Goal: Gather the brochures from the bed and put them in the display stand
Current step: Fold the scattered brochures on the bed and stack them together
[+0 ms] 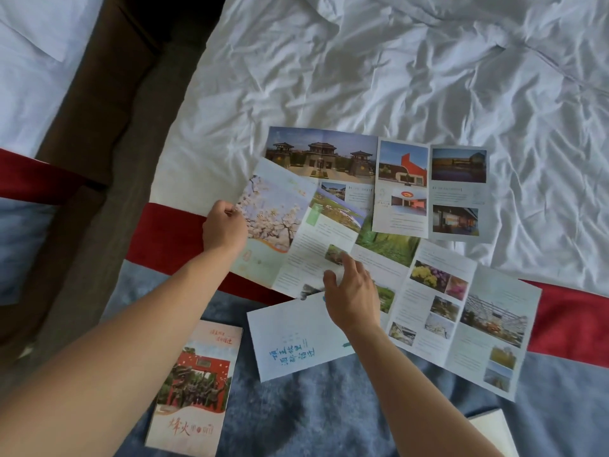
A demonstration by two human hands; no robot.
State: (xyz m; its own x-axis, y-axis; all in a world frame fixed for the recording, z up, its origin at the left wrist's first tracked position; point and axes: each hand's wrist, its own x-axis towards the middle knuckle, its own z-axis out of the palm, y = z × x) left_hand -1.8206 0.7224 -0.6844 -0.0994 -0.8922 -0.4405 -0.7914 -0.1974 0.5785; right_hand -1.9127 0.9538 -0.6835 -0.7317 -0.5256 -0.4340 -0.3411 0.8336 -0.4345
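Several brochures lie on the bed. My left hand (224, 227) pinches the left edge of an unfolded blossom brochure (273, 212). My right hand (351, 291) rests with fingers spread on that brochure's lower panels. Behind it lies an unfolded brochure with temple and building photos (405, 179). A long unfolded flower-and-garden brochure (461, 318) stretches to the right. A pale folded brochure with blue characters (293, 341) sits near my right wrist. A folded red-gate brochure (194, 387) lies at the lower left. No display stand is in view.
The bed has a rumpled white sheet (395, 77), a red runner (573, 321) and a blue-grey blanket (313, 417). A dark gap with brown carpet (99, 159) separates it from a second bed at the left. A white object's corner (494, 430) shows at the bottom right.
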